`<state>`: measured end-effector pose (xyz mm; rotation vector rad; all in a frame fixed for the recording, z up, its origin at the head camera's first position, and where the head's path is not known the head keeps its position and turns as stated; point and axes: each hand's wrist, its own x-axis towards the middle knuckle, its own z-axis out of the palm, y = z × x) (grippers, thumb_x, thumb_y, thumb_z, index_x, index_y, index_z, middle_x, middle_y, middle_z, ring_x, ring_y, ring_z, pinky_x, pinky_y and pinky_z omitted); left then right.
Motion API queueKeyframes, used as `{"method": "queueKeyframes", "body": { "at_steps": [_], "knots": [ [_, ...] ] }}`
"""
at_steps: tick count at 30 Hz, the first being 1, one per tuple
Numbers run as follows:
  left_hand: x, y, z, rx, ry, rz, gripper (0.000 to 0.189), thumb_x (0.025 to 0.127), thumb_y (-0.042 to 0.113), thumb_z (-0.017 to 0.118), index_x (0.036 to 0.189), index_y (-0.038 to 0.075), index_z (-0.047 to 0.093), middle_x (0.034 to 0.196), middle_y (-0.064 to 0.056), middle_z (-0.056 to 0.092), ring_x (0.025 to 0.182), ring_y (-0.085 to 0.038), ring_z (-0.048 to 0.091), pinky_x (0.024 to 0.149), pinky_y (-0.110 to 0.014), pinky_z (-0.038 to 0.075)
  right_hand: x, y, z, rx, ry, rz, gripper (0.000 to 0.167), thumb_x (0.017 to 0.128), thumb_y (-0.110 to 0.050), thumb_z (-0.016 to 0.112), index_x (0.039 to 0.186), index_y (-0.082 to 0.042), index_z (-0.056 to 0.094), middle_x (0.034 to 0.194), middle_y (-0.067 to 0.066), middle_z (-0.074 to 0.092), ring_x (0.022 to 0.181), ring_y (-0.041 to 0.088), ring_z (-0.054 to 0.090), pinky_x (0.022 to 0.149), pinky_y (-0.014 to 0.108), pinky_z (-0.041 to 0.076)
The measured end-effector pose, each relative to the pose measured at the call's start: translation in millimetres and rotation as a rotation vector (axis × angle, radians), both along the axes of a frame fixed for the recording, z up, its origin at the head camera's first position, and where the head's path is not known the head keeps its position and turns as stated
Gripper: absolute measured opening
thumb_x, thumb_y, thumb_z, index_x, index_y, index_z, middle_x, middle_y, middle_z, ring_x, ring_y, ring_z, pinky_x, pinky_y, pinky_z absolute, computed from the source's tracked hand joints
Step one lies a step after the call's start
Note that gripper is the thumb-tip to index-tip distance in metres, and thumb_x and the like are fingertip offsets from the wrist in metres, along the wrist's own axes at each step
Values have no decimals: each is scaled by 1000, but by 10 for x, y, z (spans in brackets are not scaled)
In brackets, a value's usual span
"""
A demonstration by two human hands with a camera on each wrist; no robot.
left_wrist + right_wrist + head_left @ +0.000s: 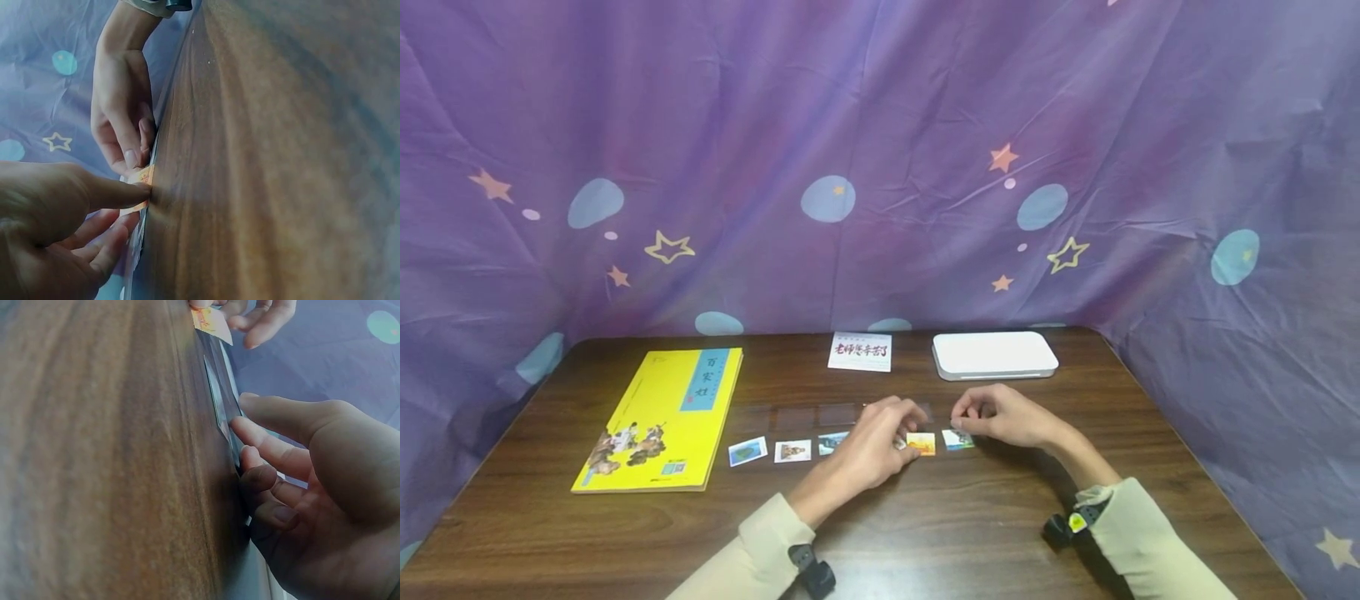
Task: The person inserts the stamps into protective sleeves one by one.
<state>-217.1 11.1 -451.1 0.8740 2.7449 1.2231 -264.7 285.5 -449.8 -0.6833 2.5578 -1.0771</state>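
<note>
My left hand (874,440) pinches a small orange stamp-like picture card (922,444) between thumb and fingers. In the right wrist view that orange card (211,324) tilts up off the table. My right hand (1006,414) has its thumb and forefinger at the right end of a clear pocket strip (837,413), seemingly pinching its edge. Just below the right fingertips lies a blue-green picture card (958,440). Left of the left hand lie a blue card (747,451), a card with a brown figure (793,452) and another blue one (831,443). The left hand hides part of the strip.
A yellow book (658,421) lies at the left of the wooden table (925,533). Toward the back are a white card with red writing (860,352) and a flat white case (996,355). A purple curtain (925,100) hangs behind the table.
</note>
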Motion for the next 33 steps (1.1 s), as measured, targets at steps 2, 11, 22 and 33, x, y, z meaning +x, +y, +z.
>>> {"method": "queueKeyframes", "body": {
  "at_steps": [2, 11, 22, 33],
  "knots": [
    [-5, -9, -3, 17, 1, -6, 45, 84, -2, 88, 125, 4, 73, 114, -13, 74, 96, -21, 72, 83, -17, 59, -11, -14, -5, 4, 9, 2, 14, 99, -27, 81, 106, -15, 76, 84, 2, 63, 72, 8, 56, 64, 22, 47],
    [-22, -87, -7, 105, -42, -24, 24, 92, 2, 83, 116, 6, 77, 105, -9, 81, 86, -11, 74, 78, -16, 60, -38, -56, -14, 1, 26, 11, 14, 98, -27, 82, 104, -16, 76, 83, 2, 64, 71, 8, 57, 64, 22, 48],
    [16, -492, 24, 259, -99, 67, 12, 103, 17, 74, 113, 13, 80, 103, -7, 82, 90, -16, 78, 81, -24, 65, -130, -389, 10, -13, 186, -44, 8, 96, -20, 83, 102, -20, 78, 81, -5, 66, 67, 8, 59, 62, 23, 49],
    [157, -773, -73, 303, -206, 94, 19, 103, 21, 73, 120, 12, 77, 99, -4, 84, 87, -20, 79, 76, -24, 62, -219, -687, -19, 105, 167, -56, 30, 87, -27, 92, 105, -9, 76, 94, 2, 72, 86, 14, 62, 81, 31, 52]
  ]
}}
